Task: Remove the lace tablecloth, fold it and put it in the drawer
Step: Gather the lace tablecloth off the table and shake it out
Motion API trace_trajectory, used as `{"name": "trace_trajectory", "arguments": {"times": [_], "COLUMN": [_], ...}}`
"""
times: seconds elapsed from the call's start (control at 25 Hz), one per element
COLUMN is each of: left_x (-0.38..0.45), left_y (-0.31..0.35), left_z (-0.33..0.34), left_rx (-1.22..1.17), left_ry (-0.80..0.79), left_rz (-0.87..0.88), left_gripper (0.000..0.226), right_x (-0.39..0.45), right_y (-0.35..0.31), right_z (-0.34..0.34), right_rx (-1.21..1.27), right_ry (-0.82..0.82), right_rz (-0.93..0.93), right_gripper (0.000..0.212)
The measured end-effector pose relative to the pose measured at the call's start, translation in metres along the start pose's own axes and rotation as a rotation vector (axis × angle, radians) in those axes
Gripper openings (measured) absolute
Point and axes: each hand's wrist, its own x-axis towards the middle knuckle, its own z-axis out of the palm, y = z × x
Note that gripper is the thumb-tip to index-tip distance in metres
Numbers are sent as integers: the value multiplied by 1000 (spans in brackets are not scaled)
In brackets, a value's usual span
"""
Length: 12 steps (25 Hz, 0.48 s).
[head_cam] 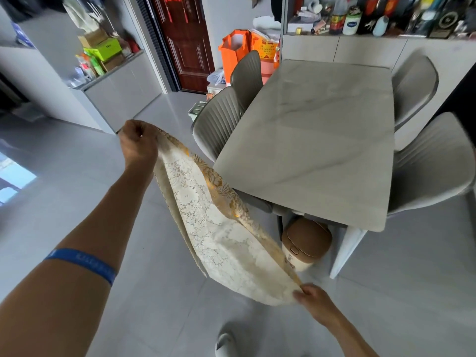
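Illumination is bright, even daylight. A blue-white patch of glare lies on the glossy grey floor tiles (77, 197) at the left edge of the frame. The pale marble-patterned tabletop (314, 140) shows a soft sheen. Shadows are faint. Wide-angle distortion bends the frame edges. Upper corners show motion blur; centre is sharp.
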Motion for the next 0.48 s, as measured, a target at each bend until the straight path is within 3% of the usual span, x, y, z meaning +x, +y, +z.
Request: {"name": "trace_trajectory", "arguments": {"times": [0.2,0.32,0.4,0.48], "left_x": [-6,-15,-22,-29], "left_y": [-20,-33,-42,-50], "left_z": [-7,-11,-12,-11], "left_rx": [40,47,44,47], "left_ry": [1,2,-13,-30], "left_rz": [-82,-90,-100,-105], "left_gripper": [24,23,22,21], "right_x": [0,4,3,4], "right_y": [-50,-61,-63,-60], "right_z": [-51,-69,-71,-69], "right_rx": [326,526,744,885], "right_ry": [214,249,254,211], "right_rz": [-116,20,119,152], "right_gripper": [27,24,5,12]}}
